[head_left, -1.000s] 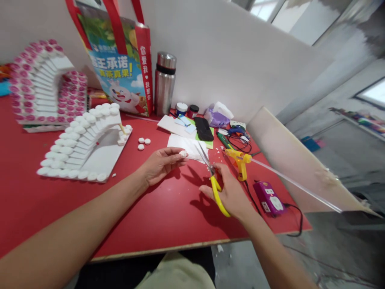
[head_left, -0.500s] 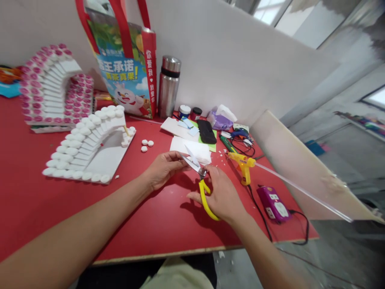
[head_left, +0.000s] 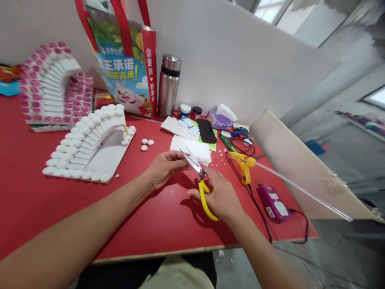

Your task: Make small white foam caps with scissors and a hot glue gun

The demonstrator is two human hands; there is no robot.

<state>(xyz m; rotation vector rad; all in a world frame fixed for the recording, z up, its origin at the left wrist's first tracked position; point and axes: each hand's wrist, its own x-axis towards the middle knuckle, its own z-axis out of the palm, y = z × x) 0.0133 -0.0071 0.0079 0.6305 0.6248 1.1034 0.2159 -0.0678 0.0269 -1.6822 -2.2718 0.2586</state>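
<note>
Yellow-handled scissors (head_left: 205,200) are in my right hand (head_left: 224,196), with their blades parted and pointing up and left. My left hand (head_left: 165,168) is closed in a pinch beside the blades; what it pinches is too small to make out. Behind the blades lie white sheets (head_left: 191,147). To the left, a white stair-like model (head_left: 105,154) edged with round white pieces rests on the red table (head_left: 144,237). Several loose round white pieces (head_left: 144,148) lie between the model and my left hand.
A yellow glue gun (head_left: 244,164) and a purple power box (head_left: 274,204) with cables are on the right. At the back stand a steel bottle (head_left: 170,88), a printed bag (head_left: 126,76) and a pink-and-white model (head_left: 36,92). A black case (head_left: 207,131) lies behind the sheets.
The scissor blades have shifted slightly against my left fingertips. Both hands are otherwise in nearly the same place.
</note>
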